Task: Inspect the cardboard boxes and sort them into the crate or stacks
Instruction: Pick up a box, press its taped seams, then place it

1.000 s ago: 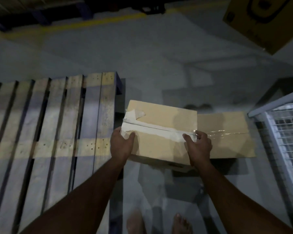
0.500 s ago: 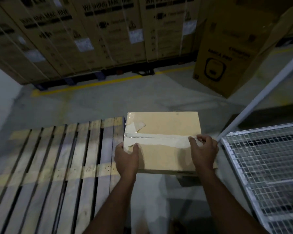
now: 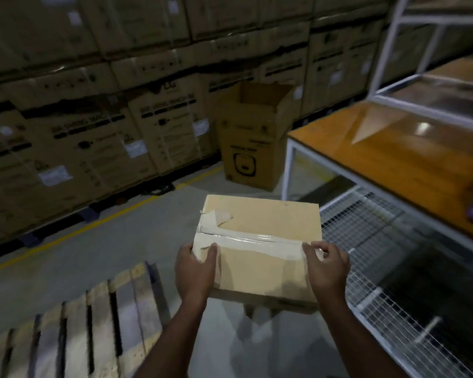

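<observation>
1. both hands hold one cardboard box in the air at its near corners: the left hand grips the near left corner with its thumb on top, and the right hand grips the near right corner, thumb also on top.
2. stacked cartons, large and printed, form a wall across the far side.
3. wooden pallet lies on the grey floor, low on the left.
4. wire mesh crate stands on the right, beside and below the held box.
5. orange tabletop on a white frame sits above the crate.
6. open tall carton stands on the floor beyond the held box.
7. clear tape runs along the box's top seam, wrinkled and peeling at the left end.
</observation>
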A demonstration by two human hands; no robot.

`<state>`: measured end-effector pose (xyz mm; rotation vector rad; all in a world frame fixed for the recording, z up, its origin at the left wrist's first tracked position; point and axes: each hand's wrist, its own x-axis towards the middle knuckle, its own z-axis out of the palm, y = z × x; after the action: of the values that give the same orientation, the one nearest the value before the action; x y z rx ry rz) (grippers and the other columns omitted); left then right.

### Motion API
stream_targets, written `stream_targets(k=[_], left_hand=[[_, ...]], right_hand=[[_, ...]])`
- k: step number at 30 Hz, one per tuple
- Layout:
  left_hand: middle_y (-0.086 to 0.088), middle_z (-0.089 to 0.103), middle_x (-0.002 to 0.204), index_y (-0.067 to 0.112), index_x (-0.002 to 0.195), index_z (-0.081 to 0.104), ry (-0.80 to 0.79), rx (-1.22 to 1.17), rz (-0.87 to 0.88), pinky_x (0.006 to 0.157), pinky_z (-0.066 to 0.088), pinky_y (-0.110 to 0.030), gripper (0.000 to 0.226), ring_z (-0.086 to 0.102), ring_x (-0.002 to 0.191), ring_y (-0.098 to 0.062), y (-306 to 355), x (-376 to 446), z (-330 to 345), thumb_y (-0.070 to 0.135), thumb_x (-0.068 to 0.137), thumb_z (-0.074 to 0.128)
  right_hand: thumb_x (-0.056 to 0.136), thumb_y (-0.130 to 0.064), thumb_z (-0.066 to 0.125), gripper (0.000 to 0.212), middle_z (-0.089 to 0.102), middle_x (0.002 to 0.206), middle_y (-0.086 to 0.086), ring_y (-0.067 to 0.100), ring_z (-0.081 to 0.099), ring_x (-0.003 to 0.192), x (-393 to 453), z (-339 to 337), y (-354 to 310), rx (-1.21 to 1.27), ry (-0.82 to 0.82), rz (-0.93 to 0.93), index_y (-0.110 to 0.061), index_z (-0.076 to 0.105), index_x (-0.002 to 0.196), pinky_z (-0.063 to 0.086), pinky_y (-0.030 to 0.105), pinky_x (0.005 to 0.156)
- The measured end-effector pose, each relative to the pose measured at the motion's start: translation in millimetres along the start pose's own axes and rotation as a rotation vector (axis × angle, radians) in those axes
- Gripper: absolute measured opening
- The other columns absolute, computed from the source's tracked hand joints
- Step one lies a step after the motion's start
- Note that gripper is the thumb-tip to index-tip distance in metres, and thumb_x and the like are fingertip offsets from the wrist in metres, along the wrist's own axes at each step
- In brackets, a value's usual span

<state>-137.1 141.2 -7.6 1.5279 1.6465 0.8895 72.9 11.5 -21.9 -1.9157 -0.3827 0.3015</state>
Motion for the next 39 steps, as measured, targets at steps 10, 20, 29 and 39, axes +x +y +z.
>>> stream_targets(k=[10, 20, 29, 39], left_hand=[[0.004, 0.065, 0.111, 0.027, 0.120, 0.061, -0.156, -0.021, 0.326, 0.087, 0.053, -0.043, 0.042, 0.062, 0.099, -0.020, 82.3, -110.8, 20.3, 0.058, 0.091, 0.062], [0.006, 0.065, 0.097, 0.021, 0.108, 0.070, -0.205, -0.168, 0.506, 0.075, 0.046, -0.037, 0.031, 0.061, 0.089, -0.017, 163.7, -275.6, 77.4, 0.048, 0.097, 0.060], [0.002, 0.065, 0.072, 0.019, 0.075, 0.066, -0.317, -0.237, 0.624, 0.061, 0.044, -0.033, 0.039, 0.060, 0.068, -0.017, 211.0, -410.2, 111.3, 0.049, 0.099, 0.057], [0.015, 0.071, 0.085, 0.027, 0.093, 0.073, -0.619, -0.328, 0.750, 0.067, 0.049, -0.026, 0.015, 0.065, 0.077, 0.004, 245.7, -517.8, 165.1, 0.039, 0.096, 0.064]], right_hand=[[0.087, -0.028, 0.073, 0.009, 0.041, 0.109, -0.003, 0.025, 0.049, 0.110, -47.1, -169.1, 5.9, 0.175, 0.331, 0.048, -0.023, 0.065, 0.087, 0.043, 0.045, 0.102], [0.084, -0.035, 0.074, 0.011, 0.041, 0.104, -0.015, 0.020, 0.052, 0.106, -67.5, -362.1, 37.9, 0.216, 0.539, 0.037, -0.029, 0.065, 0.085, 0.045, 0.043, 0.098], [0.086, -0.035, 0.072, 0.012, 0.044, 0.107, -0.010, 0.007, 0.049, 0.095, -105.9, -520.4, 73.1, 0.211, 0.725, 0.035, -0.028, 0.062, 0.086, 0.040, 0.031, 0.078], [0.090, -0.040, 0.067, 0.014, 0.049, 0.118, 0.002, 0.022, 0.053, 0.103, -118.9, -649.4, 97.5, 0.076, 0.883, 0.112, -0.028, 0.060, 0.088, 0.047, 0.040, 0.082]])
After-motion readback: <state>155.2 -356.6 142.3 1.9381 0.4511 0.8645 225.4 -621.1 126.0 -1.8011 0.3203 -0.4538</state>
